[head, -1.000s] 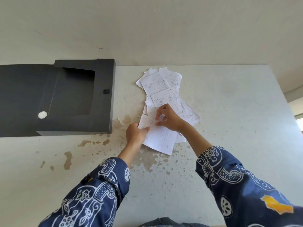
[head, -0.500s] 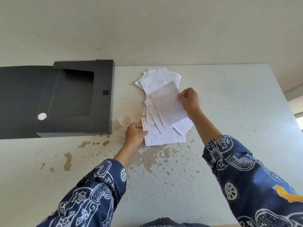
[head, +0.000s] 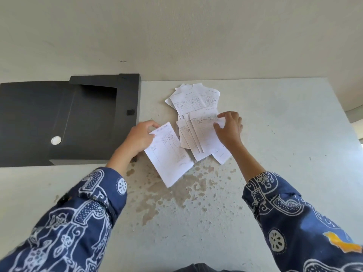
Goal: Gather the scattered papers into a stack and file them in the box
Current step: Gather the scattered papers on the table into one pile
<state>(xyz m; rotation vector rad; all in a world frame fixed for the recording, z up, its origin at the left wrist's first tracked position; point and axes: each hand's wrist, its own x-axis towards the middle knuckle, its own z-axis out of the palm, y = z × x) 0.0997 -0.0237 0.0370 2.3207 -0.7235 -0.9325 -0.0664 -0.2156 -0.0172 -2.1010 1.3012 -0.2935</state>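
White printed forms lie loose on a pale table (head: 275, 134). My left hand (head: 140, 137) pinches one sheet (head: 170, 156) by its upper left corner, lifted and tilted, just right of the box. My right hand (head: 228, 130) rests on the right edge of several overlapping sheets (head: 200, 136), fingers curled onto the top one. More papers (head: 194, 99) lie fanned out farther back. The black file box (head: 127, 95) lies open at the left, its flap (head: 29, 118) spread flat beside it.
The tabletop has worn brown patches (head: 176, 189) in front of the papers. A pale wall (head: 176, 36) runs behind the table's far edge. The table's right side ends near a curved ledge (head: 355, 114). Both forearms wear blue patterned sleeves.
My left hand has lifted one sheet away from the pile toward the box. My right hand has moved down onto the overlapping middle sheets. The head has come closer.
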